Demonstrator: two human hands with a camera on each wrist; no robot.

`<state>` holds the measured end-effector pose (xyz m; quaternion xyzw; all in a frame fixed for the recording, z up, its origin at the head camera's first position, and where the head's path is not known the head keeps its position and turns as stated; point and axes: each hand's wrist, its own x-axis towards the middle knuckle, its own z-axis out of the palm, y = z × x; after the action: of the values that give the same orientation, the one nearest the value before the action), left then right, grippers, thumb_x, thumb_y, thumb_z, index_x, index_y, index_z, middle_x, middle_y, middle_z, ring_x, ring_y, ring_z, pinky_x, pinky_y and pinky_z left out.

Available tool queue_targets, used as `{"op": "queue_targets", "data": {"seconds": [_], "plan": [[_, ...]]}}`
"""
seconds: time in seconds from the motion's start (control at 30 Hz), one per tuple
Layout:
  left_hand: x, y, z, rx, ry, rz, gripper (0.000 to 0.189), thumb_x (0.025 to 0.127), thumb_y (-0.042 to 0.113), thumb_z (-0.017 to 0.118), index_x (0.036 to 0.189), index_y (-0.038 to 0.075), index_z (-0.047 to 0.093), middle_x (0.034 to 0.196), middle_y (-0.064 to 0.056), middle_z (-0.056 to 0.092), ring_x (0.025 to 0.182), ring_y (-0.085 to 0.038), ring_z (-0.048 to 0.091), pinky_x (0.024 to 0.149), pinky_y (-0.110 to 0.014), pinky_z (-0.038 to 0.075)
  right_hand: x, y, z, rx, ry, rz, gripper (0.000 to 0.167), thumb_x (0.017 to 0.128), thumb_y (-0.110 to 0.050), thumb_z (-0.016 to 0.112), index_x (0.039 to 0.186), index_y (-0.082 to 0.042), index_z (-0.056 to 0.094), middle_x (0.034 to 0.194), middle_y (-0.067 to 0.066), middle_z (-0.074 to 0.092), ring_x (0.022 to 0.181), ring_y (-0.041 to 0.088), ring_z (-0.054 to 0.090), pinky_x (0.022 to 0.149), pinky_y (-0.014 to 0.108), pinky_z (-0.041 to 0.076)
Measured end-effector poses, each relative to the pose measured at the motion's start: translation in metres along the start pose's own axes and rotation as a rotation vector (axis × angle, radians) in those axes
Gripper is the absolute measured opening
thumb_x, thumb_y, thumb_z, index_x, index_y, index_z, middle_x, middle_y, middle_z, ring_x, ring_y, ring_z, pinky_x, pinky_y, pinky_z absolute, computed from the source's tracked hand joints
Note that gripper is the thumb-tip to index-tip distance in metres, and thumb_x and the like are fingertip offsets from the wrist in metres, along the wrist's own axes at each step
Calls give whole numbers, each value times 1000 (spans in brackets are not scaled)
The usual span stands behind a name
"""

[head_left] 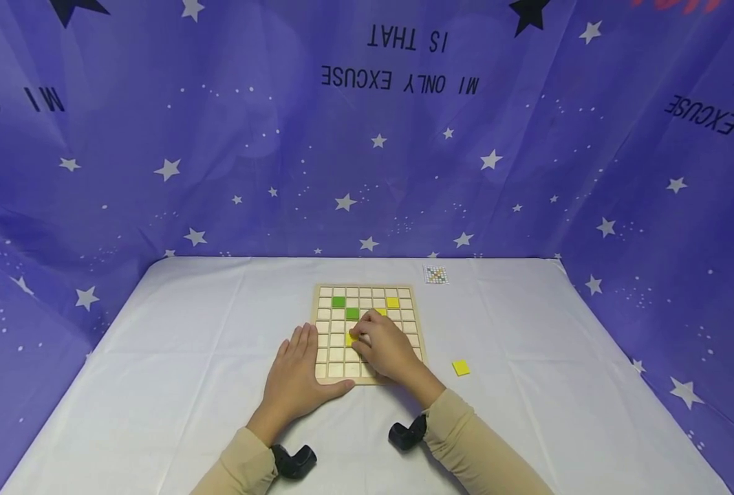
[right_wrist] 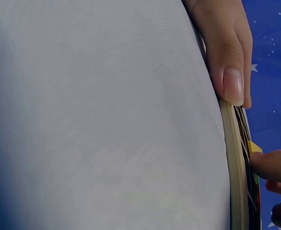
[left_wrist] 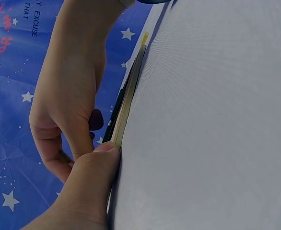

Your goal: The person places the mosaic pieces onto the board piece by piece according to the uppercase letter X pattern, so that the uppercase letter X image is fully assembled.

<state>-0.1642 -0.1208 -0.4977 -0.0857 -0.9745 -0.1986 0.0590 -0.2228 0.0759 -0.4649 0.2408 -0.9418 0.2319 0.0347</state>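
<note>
A wooden grid board (head_left: pixel 336 371) lies on the white table in the head view. My left hand (head_left: pixel 294 377) rests along its left side, fingers extended and thumb on the near edge. Over the middle of the board, my right hand (head_left: pixel 386 346) pinches a yellow tile (head_left: pixel 350 339) between thumb and fingers. The right wrist view shows that yellow tile (right_wrist: pixel 254 147) tilted under the thumb. Two green tiles (head_left: pixel 338 302) sit in the upper left cells, and a yellow tile (head_left: pixel 393 302) in the upper right. Another yellow tile (head_left: pixel 381 312) is partly hidden by my right hand.
A loose yellow tile (head_left: pixel 461 368) lies right of the board. Beyond the board's far right corner is a small patterned card (head_left: pixel 436 275). A purple star-printed curtain (head_left: pixel 367 172) surrounds the white table (head_left: pixel 187 385). Black devices (head_left: pixel 294 462) are worn on both wrists.
</note>
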Motion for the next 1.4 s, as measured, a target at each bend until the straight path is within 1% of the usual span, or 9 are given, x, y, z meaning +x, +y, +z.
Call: {"op": "queue_targets", "data": {"seconds": [0.17, 0.27, 0.5, 0.63, 0.73, 0.9, 1.07, 1.2, 1.4], "plan": [[-1, 0, 0, -3, -4, -5, 131, 69, 85, 60, 156, -4, 20, 164, -20, 22, 153, -36, 19, 124, -52, 20, -5, -1, -1, -29, -10, -41, 12, 93, -25, 70, 101, -20, 77, 114, -4, 63, 102, 17, 63, 85, 35, 56], [-1, 0, 0, -4, 1, -2, 131, 69, 85, 60, 156, -4, 19, 164, -20, 22, 153, -36, 19, 124, -52, 20, -7, 1, -3, -13, -16, -30, 15, 93, -27, 70, 105, -22, 76, 115, -5, 63, 106, 16, 63, 88, 35, 56], [0, 0, 2, -11, 17, 7, 131, 69, 86, 61, 155, -5, 21, 163, -21, 24, 153, -36, 21, 123, -53, 21, -18, 15, -22, 107, -58, 14, 26, 93, -27, 70, 118, -21, 70, 102, -6, 64, 88, 11, 57, 80, 31, 50], [0, 0, 2, -17, 13, 2, 130, 69, 85, 61, 156, -4, 20, 163, -20, 24, 153, -36, 21, 124, -52, 20, -28, 31, -41, 150, -96, 59, 29, 92, -26, 71, 121, -21, 69, 102, -8, 64, 85, 9, 55, 80, 31, 48], [0, 1, 2, -23, 4, -6, 130, 69, 84, 61, 156, -3, 19, 164, -19, 22, 153, -35, 19, 124, -51, 19, -40, 47, -56, 167, -127, 79, 30, 91, -23, 73, 121, -19, 69, 99, -8, 64, 80, 10, 54, 75, 29, 46], [-1, 0, 1, -23, 7, -5, 130, 69, 84, 62, 156, -3, 19, 164, -19, 22, 153, -35, 19, 124, -52, 20, -61, 78, -77, 128, -149, 83, 34, 89, -19, 75, 122, -16, 68, 98, -4, 64, 78, 11, 51, 69, 25, 44], [0, 0, 1, -14, 5, -3, 130, 70, 84, 61, 156, -3, 19, 164, -19, 22, 153, -35, 19, 124, -51, 20, -82, 106, -94, 105, -184, 146, 38, 86, -19, 77, 122, -15, 68, 99, -2, 64, 78, 12, 51, 69, 26, 43], [0, 0, 1, -19, 6, -2, 130, 69, 83, 62, 156, -3, 19, 164, -20, 23, 153, -35, 20, 124, -52, 20, -96, 124, -100, 102, -199, 183, 38, 84, -21, 79, 120, -15, 70, 97, -5, 63, 84, 13, 53, 73, 27, 45], [0, 1, 0, -19, 1, -2, 130, 69, 83, 63, 156, -4, 20, 164, -20, 22, 153, -36, 19, 124, -52, 20, -107, 138, -98, 113, -189, 189, 28, 83, -22, 80, 110, -21, 73, 98, -9, 62, 93, 12, 54, 80, 27, 48]]}}
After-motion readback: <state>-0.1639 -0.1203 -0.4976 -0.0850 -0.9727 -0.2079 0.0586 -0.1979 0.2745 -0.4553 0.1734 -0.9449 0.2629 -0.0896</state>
